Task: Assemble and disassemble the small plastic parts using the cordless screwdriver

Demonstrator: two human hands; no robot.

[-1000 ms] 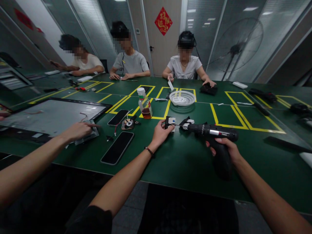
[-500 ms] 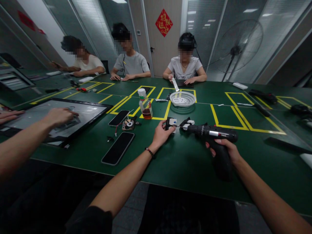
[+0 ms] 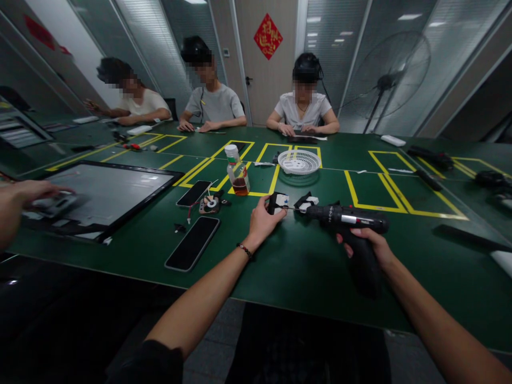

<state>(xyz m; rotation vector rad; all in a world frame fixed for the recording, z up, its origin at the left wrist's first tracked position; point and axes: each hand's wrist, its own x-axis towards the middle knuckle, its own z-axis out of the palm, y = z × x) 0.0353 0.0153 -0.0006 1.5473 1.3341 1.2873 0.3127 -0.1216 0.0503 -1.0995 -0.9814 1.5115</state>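
Left hand (image 3: 262, 221) pins black part (image 3: 275, 201); right hand (image 3: 370, 245) grips drill (image 3: 346, 216), bit at part. Likely screw-driving; needs steady alignment.

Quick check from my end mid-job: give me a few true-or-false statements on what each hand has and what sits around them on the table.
1. The right hand grips a black power screwdriver. True.
2. The left hand rests on a phone. False: it holds a small black-and-white part by the driver's bit; the nearer phone lies apart, to its left.
3. The bottle lies on its side. False: it stands upright, cap on.
4. A white basket sits on the table beyond the part. True.
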